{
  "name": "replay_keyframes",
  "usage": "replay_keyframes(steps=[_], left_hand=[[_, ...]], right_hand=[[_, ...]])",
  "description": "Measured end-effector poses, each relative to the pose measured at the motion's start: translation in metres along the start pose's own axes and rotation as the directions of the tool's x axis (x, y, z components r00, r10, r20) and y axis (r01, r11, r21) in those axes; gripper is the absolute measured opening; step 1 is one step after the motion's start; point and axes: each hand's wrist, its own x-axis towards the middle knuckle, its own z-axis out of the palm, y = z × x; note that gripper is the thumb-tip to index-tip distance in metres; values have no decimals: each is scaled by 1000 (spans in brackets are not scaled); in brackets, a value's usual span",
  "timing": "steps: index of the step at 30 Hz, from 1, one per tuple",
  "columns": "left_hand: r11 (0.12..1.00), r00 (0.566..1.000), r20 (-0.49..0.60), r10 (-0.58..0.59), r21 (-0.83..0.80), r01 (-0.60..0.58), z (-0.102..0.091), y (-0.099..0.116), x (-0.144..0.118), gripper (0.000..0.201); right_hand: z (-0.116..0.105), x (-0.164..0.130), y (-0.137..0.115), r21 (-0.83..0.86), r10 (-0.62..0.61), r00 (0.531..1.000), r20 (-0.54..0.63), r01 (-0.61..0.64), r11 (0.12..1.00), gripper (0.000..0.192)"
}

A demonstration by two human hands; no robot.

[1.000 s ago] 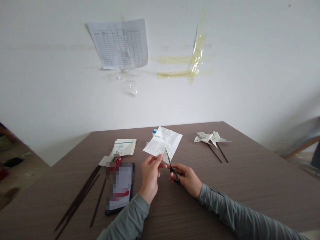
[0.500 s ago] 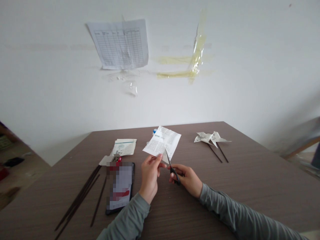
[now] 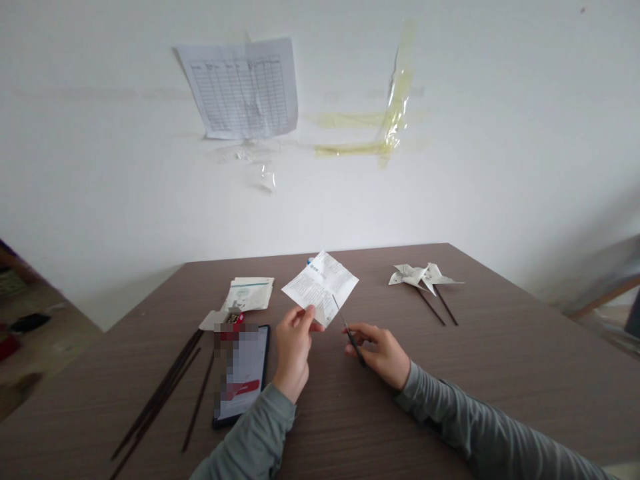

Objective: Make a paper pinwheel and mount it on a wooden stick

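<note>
Pinched at its lower left edge by my left hand (image 3: 295, 350), a square of printed paper (image 3: 320, 283) is held up above the table, one corner pointing toward me. My right hand (image 3: 380, 353) grips black-handled scissors (image 3: 356, 343). Their blades reach up to the paper's lower right part; whether they are apart or closed there is hard to see. Behind the paper a small blue and white object (image 3: 310, 261) is mostly hidden. To the right lie two paper pinwheels (image 3: 420, 275) on dark sticks.
On the left, a phone (image 3: 245, 373) lies by several dark sticks (image 3: 163, 400), an open small red box (image 3: 234, 319) and a stack of printed paper squares (image 3: 250, 293). The brown table (image 3: 500, 360) meets a white wall with a taped sheet (image 3: 245, 87).
My left hand has shifted slightly left and turned the paper, so a corner faces me. My right hand has moved a little right with the scissors, whose handles now look closer together.
</note>
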Motion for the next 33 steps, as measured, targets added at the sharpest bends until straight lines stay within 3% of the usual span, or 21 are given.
replay_keyframes(steps=[5, 10, 13, 19, 25, 29, 33], left_hand=[[999, 999, 33, 11, 52, -13, -1, -3, 2, 49], [995, 997, 79, 16, 101, -24, -3, -2, 2, 45], [988, 992, 127, 22, 148, -41, -4, 0, 3, 43], [973, 980, 201, 5, 225, -51, -7, -3, 5, 43], [966, 987, 163, 16, 250, -57, -7, -5, 8, 40], [973, 995, 80, 52, 222, -68, -6, -5, 8, 41], [983, 995, 73, -65, 174, 52, -4, -5, 3, 52]], right_hand=[[-17, 14, 12, -221, -142, 980, -140, 109, 969, 37], [-35, 28, 28, -296, -210, 912, -353, 104, 949, 44], [-45, 33, 30, -330, -240, 876, -419, 100, 939, 43], [-48, 36, 27, -303, -211, 906, -366, 98, 948, 35], [-42, 35, 26, -193, -109, 947, -301, 52, 980, 39], [-42, 38, 26, -53, -8, 949, -316, -9, 999, 50], [-40, 41, 26, 116, 86, 937, -339, -49, 992, 67]])
